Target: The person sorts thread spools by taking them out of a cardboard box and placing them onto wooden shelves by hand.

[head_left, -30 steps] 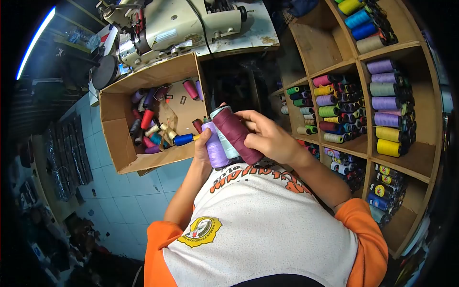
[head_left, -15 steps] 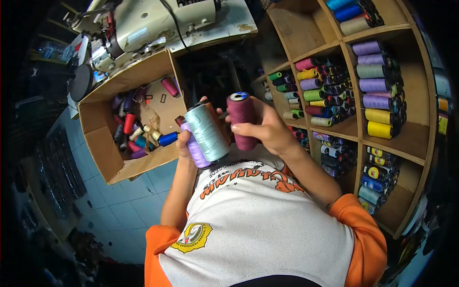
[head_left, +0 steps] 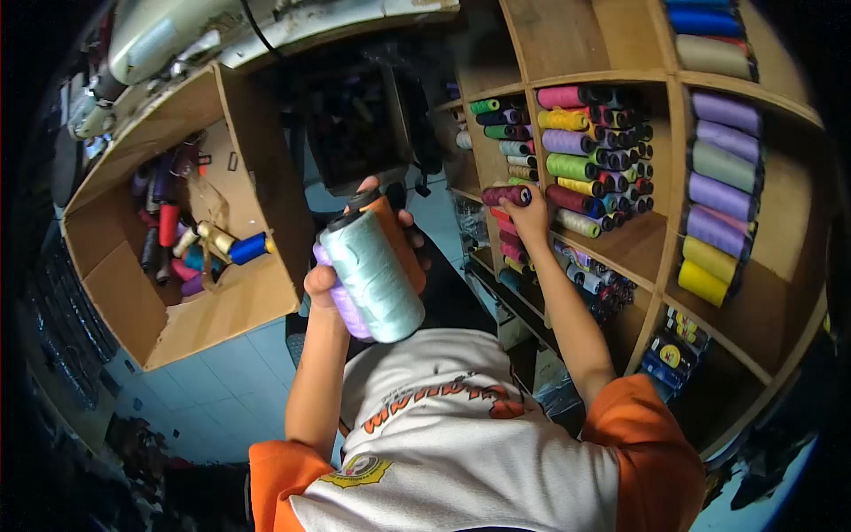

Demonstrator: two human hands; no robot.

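Observation:
My left hand [head_left: 321,285] is closed round several thread spools in front of my chest: a pale aqua one [head_left: 374,277], a purple one [head_left: 347,306] partly behind it, and an orange-brown one [head_left: 397,239]. My right hand [head_left: 530,218] reaches to the wooden shelf [head_left: 672,168] and grips a maroon spool [head_left: 507,195], which lies sideways by a compartment's upright edge. Rows of coloured spools [head_left: 567,142] fill the compartment just above and right of that hand. Red and pink spools [head_left: 511,241] are stacked below it.
At the left, a cardboard box [head_left: 115,306] holds loose spools, among them a blue one [head_left: 251,249]. Part of a sewing machine [head_left: 155,44] shows at the upper left. Purple and yellow spools [head_left: 716,222] stand in the right shelf column.
My right hand has moved right to the shelf with the maroon spool, away from my left hand. The view has shifted, and the box now appears further left.

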